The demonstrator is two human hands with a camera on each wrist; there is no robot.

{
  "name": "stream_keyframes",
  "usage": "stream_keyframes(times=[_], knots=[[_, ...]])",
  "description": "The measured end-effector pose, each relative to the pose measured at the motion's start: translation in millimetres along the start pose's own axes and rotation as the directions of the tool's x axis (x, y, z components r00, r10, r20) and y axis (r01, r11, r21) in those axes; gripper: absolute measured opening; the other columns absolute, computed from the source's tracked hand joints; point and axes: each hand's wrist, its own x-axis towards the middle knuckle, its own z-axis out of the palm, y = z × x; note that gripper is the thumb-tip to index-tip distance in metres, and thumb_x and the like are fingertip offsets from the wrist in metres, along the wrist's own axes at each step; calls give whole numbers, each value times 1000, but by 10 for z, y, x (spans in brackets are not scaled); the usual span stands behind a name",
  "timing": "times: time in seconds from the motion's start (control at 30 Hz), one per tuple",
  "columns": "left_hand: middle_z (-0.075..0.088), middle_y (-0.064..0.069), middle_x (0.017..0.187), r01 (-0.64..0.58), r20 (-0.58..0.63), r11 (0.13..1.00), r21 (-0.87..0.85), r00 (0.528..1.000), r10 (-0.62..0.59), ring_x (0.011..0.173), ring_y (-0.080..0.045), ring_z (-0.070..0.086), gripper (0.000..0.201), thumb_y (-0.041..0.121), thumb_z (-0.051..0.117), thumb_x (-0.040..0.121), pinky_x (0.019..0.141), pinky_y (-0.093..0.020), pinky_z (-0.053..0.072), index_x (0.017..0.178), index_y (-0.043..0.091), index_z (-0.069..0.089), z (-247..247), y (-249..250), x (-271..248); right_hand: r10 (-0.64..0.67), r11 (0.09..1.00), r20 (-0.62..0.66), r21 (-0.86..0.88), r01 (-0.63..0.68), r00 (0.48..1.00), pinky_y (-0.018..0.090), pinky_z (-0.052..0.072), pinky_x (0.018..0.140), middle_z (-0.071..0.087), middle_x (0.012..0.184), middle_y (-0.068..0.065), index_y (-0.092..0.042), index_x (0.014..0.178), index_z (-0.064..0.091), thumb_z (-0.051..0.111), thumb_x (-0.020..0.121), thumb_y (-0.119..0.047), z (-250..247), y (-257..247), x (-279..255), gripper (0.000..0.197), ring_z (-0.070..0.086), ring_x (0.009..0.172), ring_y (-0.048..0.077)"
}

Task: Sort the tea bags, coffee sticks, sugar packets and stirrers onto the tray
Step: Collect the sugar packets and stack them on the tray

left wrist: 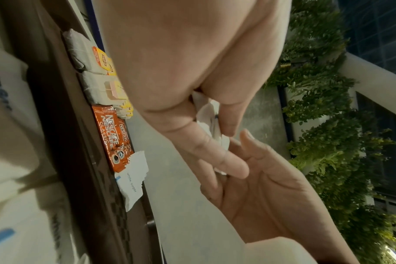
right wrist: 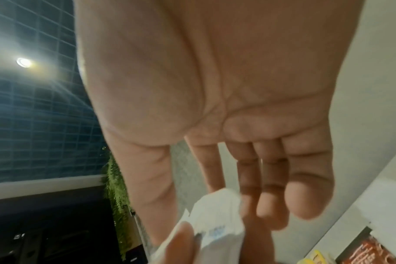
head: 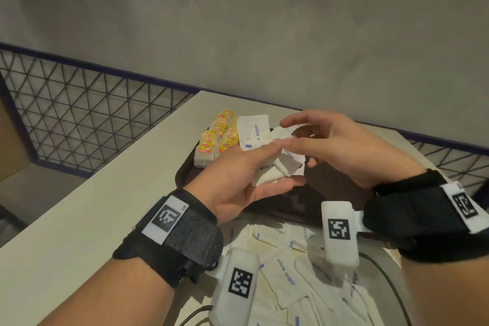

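Observation:
My left hand [head: 272, 164] grips a bunch of white sugar packets [head: 288, 164] above the dark brown tray [head: 185, 177], thumb on top. The right hand [head: 291, 133] hovers open just over that bunch, fingers straight, thumb tip near the left thumb. In the left wrist view the bunch of packets [left wrist: 210, 121] shows pinched between thumb and fingers. The right wrist view shows the open palm and the packets [right wrist: 217, 223] below the fingers. On the tray lie yellow-tagged tea bags [head: 219, 135], orange coffee sticks [left wrist: 109, 137] and a sugar packet [head: 254, 130]. No stirrers show.
Many loose sugar packets [head: 285, 270] lie on the pale table [head: 105, 206] in front of the tray, under my wrists. A black cable [head: 383, 270] runs among them. A wire mesh railing [head: 92, 114] borders the table's left and far sides, with a grey wall behind.

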Motion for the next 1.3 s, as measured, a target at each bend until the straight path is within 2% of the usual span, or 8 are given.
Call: stream_keyframes(times=[0.13,0.3,0.53,0.73,0.93,1.03,1.13,1.3], knots=[[77,-16,116,23,36,1000,0,999,-23,103,-36,76,34,31,56,105,75,-28,62,132,13,63,6,4,1,-42,993,113,-108,54,993,35,54,68,77,95,1,-18,105,75,74,90,-34,16,32,9,21,68,77,11],[66,-27,132,131,176,974,-184,979,-99,115,-54,66,50,18,43,96,79,-40,65,144,8,53,-55,25,20,-56,986,5,-159,56,998,16,49,56,78,86,4,-10,96,73,78,87,-26,-76,124,1,18,67,67,9],[71,-26,124,113,120,989,-97,988,-101,112,-48,69,36,13,39,108,84,-44,63,141,11,51,-35,0,8,-62,980,-58,-192,50,996,31,53,60,76,84,6,-12,92,73,79,87,-27,-195,151,-36,17,62,61,9],[77,-14,118,12,-67,999,-32,998,-14,104,-37,76,32,24,57,105,77,-36,65,135,13,58,-20,-20,14,-70,991,-199,95,90,978,30,42,59,76,87,11,-3,96,71,77,87,-22,-404,105,-79,22,47,64,28],[80,-7,108,-10,-218,995,99,975,31,91,-24,79,33,34,68,97,50,-23,59,126,19,67,-54,-25,51,-76,991,24,112,73,997,41,50,73,76,87,17,13,98,65,76,71,-21,-423,21,-175,45,62,73,31],[80,-5,102,-3,-214,995,98,976,24,69,-14,72,36,35,72,92,41,-18,47,122,17,69,-41,-29,52,-87,994,148,84,76,985,58,50,88,73,101,29,12,95,64,76,71,-21,-316,11,-192,42,66,88,43],[75,-5,90,-8,-127,1000,-5,992,7,54,-10,59,34,31,71,92,39,-18,40,122,15,66,-36,-24,38,-149,986,207,105,130,967,51,51,79,74,95,22,8,94,67,76,75,-17,-244,16,-165,32,65,82,35],[64,1,81,8,-5,999,36,1000,-8,55,-7,50,30,30,66,98,36,-14,35,123,13,66,-35,-22,32,-276,957,114,-61,284,954,44,57,83,75,87,11,-10,89,74,82,84,-13,-76,5,-91,10,68,84,31]])
